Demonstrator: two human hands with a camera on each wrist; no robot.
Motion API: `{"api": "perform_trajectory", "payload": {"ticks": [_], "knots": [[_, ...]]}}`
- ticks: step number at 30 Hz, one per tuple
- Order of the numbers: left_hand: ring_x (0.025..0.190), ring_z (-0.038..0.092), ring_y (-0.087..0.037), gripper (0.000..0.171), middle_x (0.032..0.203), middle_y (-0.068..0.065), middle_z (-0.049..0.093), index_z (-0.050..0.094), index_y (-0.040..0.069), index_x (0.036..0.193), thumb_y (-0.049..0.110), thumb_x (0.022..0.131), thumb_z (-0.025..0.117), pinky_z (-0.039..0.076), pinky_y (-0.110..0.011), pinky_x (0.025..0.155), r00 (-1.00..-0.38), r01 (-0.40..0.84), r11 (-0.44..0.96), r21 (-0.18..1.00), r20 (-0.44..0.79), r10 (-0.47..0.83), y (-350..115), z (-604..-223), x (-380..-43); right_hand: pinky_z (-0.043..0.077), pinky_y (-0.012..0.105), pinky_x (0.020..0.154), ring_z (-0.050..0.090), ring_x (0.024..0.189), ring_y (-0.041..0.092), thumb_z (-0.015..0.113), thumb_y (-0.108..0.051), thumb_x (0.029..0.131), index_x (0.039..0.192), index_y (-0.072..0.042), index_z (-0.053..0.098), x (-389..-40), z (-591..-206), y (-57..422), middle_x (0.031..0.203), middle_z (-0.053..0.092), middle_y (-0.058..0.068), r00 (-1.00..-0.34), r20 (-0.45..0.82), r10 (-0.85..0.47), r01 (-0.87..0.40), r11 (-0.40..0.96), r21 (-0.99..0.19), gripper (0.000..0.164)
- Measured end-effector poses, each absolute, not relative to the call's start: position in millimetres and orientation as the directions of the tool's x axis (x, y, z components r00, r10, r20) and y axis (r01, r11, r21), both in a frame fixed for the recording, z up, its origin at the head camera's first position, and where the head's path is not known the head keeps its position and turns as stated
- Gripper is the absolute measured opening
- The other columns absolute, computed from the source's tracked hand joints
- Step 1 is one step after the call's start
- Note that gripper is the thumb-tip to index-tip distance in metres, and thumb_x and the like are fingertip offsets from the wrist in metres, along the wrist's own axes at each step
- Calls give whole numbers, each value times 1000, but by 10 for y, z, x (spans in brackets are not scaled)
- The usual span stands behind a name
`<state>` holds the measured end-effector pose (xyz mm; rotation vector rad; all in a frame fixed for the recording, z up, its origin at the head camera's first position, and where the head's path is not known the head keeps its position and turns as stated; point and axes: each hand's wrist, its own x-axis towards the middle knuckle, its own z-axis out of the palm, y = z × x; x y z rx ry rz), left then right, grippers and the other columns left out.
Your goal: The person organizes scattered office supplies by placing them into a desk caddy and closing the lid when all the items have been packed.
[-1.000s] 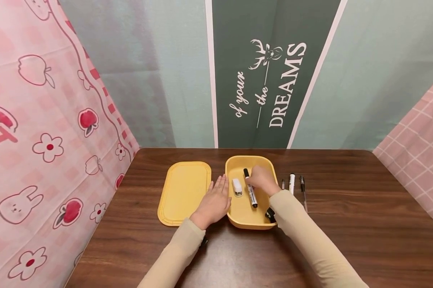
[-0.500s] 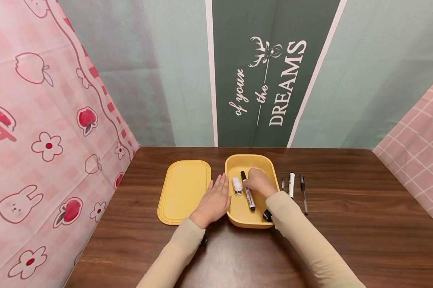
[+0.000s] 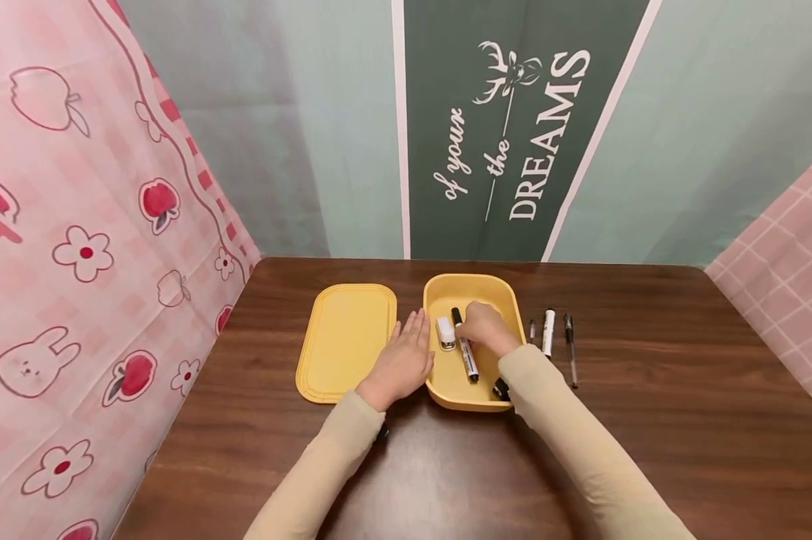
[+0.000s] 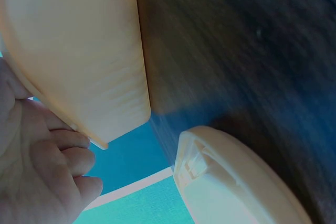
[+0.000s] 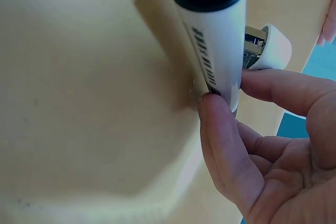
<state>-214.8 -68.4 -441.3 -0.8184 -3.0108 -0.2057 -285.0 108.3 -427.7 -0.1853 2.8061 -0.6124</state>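
Note:
In the head view my right hand (image 3: 486, 327) reaches into a yellow box (image 3: 469, 403) and pinches a white marker (image 3: 469, 360) with black ends between thumb and fingers. The marker lies lengthwise, close over the box floor. Just left of it stands a small white stapler (image 3: 445, 330) with a metal end; the right wrist view shows this stapler (image 5: 273, 51) beyond the marker (image 5: 220, 51). My left hand (image 3: 403, 362) has its fingers stretched along the box's left side. In the left wrist view, the fingers (image 4: 73, 156) touch the box wall (image 4: 79, 56) near its rim.
A yellow lid (image 3: 348, 341) lies on the brown table (image 3: 648, 420) left of the box. To the right are another white marker (image 3: 548, 331), a black-capped pen (image 3: 570, 349) and a slim pen (image 3: 532, 330), partly hidden by the box and sleeve. Curtains hang behind.
My right hand has moved the marker slightly left and towards me, closer to the stapler. The left hand stays at the box. The head view has tilted a little downward.

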Motion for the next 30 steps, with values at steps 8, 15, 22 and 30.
{"api": "perform_trajectory", "payload": {"ticks": [8, 15, 22, 30], "knots": [[142, 14, -30, 61, 154, -21, 14, 17, -8, 147, 27, 101, 39, 16, -45, 113, -862, 506, 855, 115, 43, 505, -673, -4340, -2228, 39, 22, 44, 50, 41, 11, 64, -11, 78, 60, -6, 55, -2902, -4192, 1088, 50, 55, 3, -960, -229, -163, -51, 902, -428, 21], [142, 16, -31, 61, 154, -21, 15, 17, -9, 146, 27, 101, 38, 17, -45, 113, -861, 509, 853, 113, 51, 507, -674, -4337, -2216, 39, 21, 44, 50, 41, 11, 64, -11, 78, 59, -7, 54, -2877, -4178, 1082, 50, 56, 4, -959, -220, -178, -68, 899, -432, 22], [142, 14, -30, 60, 154, -20, 15, 18, -8, 147, 26, 101, 39, 16, -45, 113, -865, 500, 856, 133, 30, 501, -676, -4356, -2173, 40, 22, 46, 54, 43, 13, 64, -12, 79, 61, -6, 56, -2850, -4232, 1080, 52, 60, 7, -956, -233, -176, -64, 905, -421, 21], [142, 15, -30, 60, 153, -21, 16, 19, -8, 146, 26, 101, 39, 18, -45, 112, -865, 500, 855, 134, 31, 501, -687, -4386, -2128, 42, 22, 47, 63, 52, 21, 64, -10, 78, 60, -5, 58, -2817, -4247, 1065, 57, 64, 11, -955, -242, -171, -50, 899, -436, 20]]}}
